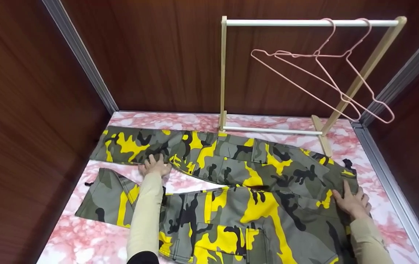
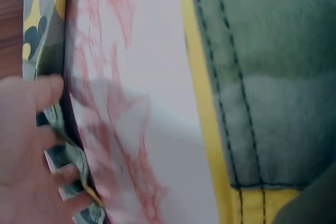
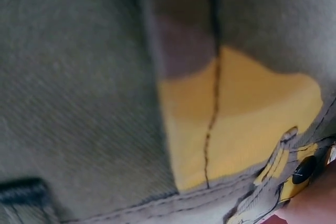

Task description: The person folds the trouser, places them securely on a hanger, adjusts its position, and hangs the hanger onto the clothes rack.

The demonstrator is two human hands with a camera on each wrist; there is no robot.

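A pair of camouflage trousers [image 1: 297,161] in grey, black and yellow lies spread out, its waist to the right and its two legs reaching left. My left hand [image 1: 155,167] rests with spread fingers on the inner edge of the far leg [image 1: 129,145]. In the left wrist view, bits of cloth show between the fingers [image 2: 68,174]. Over at the waist, my right hand [image 1: 354,201] touches the waistband with its fingers spread. The right wrist view shows a dark button [image 3: 304,170] beside that hand. My left forearm covers part of the near leg [image 1: 213,220].
Behind the trousers stands a clothes rack [image 1: 223,73] with a white top bar. Two pink hangers [image 1: 317,55] hang at its right end. The pink-and-white marbled tabletop [image 1: 85,238] is bounded by brown wood-grain panels [image 1: 158,66] at the back and both sides.
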